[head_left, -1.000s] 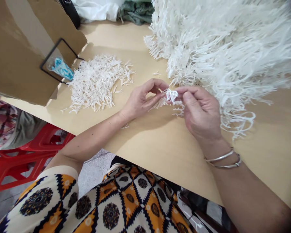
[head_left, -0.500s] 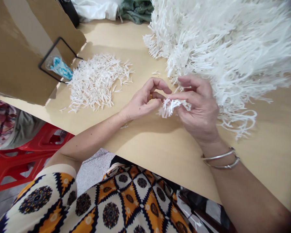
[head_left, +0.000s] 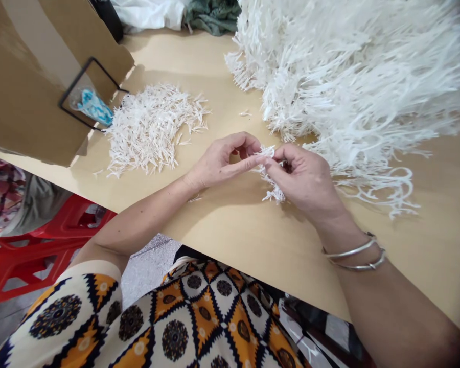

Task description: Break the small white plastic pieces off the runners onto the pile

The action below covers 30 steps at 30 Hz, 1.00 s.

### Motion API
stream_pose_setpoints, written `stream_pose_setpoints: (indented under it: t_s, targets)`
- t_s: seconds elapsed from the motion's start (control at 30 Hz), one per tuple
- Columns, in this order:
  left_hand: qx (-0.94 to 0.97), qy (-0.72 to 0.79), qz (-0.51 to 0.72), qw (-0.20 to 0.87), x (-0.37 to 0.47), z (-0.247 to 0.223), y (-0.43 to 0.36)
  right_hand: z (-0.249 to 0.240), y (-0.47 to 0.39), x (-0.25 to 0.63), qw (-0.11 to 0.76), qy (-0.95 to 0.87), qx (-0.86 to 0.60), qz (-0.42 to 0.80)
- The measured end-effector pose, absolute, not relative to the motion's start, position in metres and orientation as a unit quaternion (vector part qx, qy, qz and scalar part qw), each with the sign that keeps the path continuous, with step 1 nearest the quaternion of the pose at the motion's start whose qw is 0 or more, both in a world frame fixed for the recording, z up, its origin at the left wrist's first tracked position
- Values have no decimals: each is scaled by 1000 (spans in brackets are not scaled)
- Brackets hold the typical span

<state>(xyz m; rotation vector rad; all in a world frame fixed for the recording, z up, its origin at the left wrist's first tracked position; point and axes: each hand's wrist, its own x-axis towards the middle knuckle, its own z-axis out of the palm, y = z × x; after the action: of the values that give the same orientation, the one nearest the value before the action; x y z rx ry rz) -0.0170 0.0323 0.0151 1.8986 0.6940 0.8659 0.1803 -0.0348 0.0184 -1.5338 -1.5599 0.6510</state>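
Note:
Between my two hands is a small white branched plastic piece (head_left: 274,191), part of it dangling below the fingertips. My left hand (head_left: 232,157) pinches one end of it with thumb and forefinger. My right hand (head_left: 304,176), with two silver bangles at the wrist, grips it from the other side, the fingertips almost touching those of the left. Behind the right hand rises a large heap of white branched plastic strands (head_left: 352,76). Left of my left hand lies a smaller pile of short white plastic bits (head_left: 149,130).
A cardboard box (head_left: 42,76) stands at the left, with a black wire frame (head_left: 63,99) and a blue-and-white wrapped item (head_left: 94,106) by it. White cloth (head_left: 149,13) and dark green cloth (head_left: 212,16) lie at the back. Red stools (head_left: 42,255) and a person's floral clothing (head_left: 3,197) are at left.
My right hand has closed in, its raised fingers now curled into a pinch at the left fingertips. The white piece has turned and now hangs lower between the hands.

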Motion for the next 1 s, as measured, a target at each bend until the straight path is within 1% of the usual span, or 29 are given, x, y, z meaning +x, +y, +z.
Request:
stream_pose_setpoints:
  t_s: [0.13,0.4,0.5,0.63,0.7,0.77,0.83,0.9,1.0]
  targets:
    - [765,285,343,466,-16,10,35,26,-39,180,367,-672,-587,262]
    - [787,290,318,442,-16,9,36,31,-39,184,325,-719,-553,268]
    - [808,330,323,367,-12,6,37,34,-40,182,315,-724,-549,275]
    - [781,445,366,242,-20,-3,56,38,-44,179,282,-724,-547,312]
    - [743,470,432,200,-32,-6,70,35,-44,179,304,-714,-549,311]
    - [693,490,509,142,-43,-6,79,30,-42,179,347,-696,-547,311]
    - [668,496,547,89,-49,-1,78,23,-40,179,384,-673,-546,320]
    - [707,468,524,81,-47,6,70,17,-37,180,412,-647,-550,332]
    - [822,376,398,155,-34,13,51,10,-33,182,442,-612,-558,345]
